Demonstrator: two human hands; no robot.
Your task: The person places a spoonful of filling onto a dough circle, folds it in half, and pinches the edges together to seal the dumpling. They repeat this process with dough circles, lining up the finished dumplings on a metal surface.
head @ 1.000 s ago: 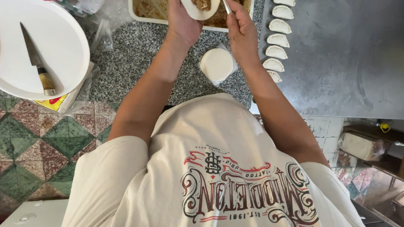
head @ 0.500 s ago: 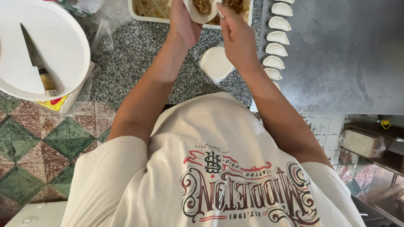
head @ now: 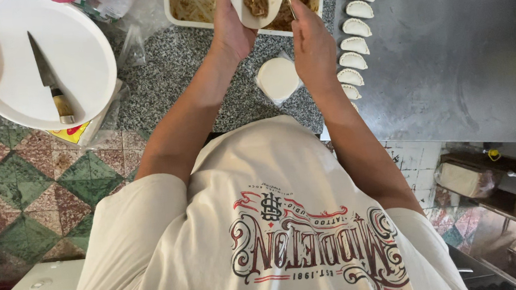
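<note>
Nearest the camera is the person's cream shirt (head: 276, 223) with a dark red printed design, and both forearms reach away from it over the speckled stone desk (head: 184, 65). Between the forearms a stack of round dough wrappers (head: 277, 79) lies on the desk, close at hand. Farther out, the left hand (head: 230, 27) is cupped under an open wrapper (head: 254, 1) with a strip of brown filling along its middle, held above the near rim of the filling tray (head: 199, 22). The right hand (head: 311, 45) is closed around a thin utensil (head: 289, 1), likely a spoon, though its tip runs out of view at the top edge. To the right a row of finished dumplings (head: 351, 44) sits along the near edge of a dark metal sheet (head: 447, 50). Off to the left, a knife (head: 50, 78) rests on a white round board (head: 78, 48).

To fill well, the filling should stay centred with a bare margin of dough all round, so the edges can seal, and the cupped palm should stay level over the tray to catch spills.
</note>
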